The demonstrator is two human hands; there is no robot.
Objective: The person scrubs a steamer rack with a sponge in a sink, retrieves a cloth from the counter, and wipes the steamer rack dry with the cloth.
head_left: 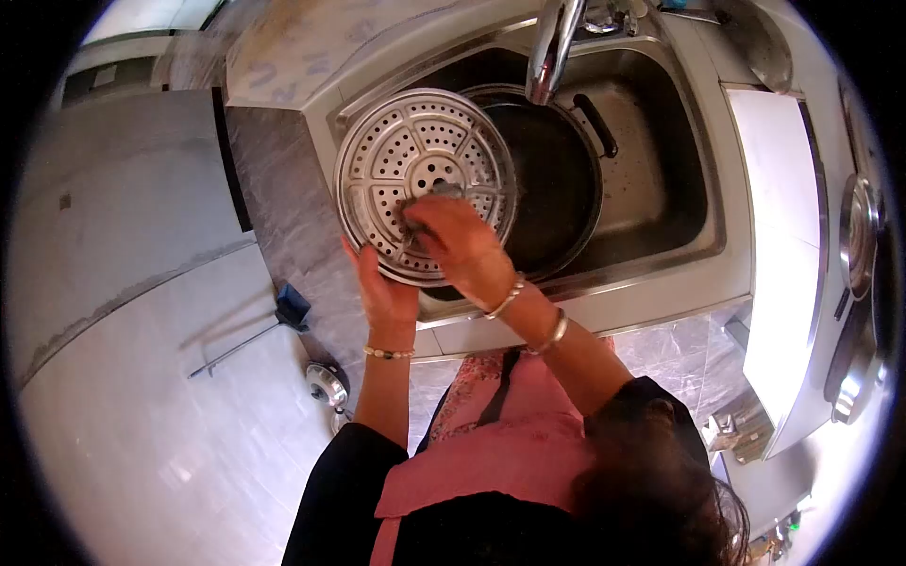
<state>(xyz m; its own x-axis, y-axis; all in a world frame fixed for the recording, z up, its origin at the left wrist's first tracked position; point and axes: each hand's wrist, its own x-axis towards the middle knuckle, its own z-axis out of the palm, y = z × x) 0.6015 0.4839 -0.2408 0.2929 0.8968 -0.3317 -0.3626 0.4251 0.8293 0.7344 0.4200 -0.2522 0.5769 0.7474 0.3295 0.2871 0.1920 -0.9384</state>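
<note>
A round metal steamer tray (389,151) with many punched holes is tilted over the left side of the sink. My left hand (385,294) grips its lower-left rim, the thumb lying on the edge. Bent over the tray's lower middle, my right hand (464,247) is closed on a small, dark greyish scouring pad (410,226), mostly covered by the fingers. Behind the tray and partly hidden by it, a wide dark pan (552,189) rests in the sink, its black handle (596,125) pointing right.
The steel sink (661,179) surrounds the pan, with a chrome faucet (555,52) overhead. A metal wok (755,42) lies at the upper right. On the floor at left are a long-handled blue dustpan (293,307) and a shiny lidded pot (327,385). More pans (857,236) line the right edge.
</note>
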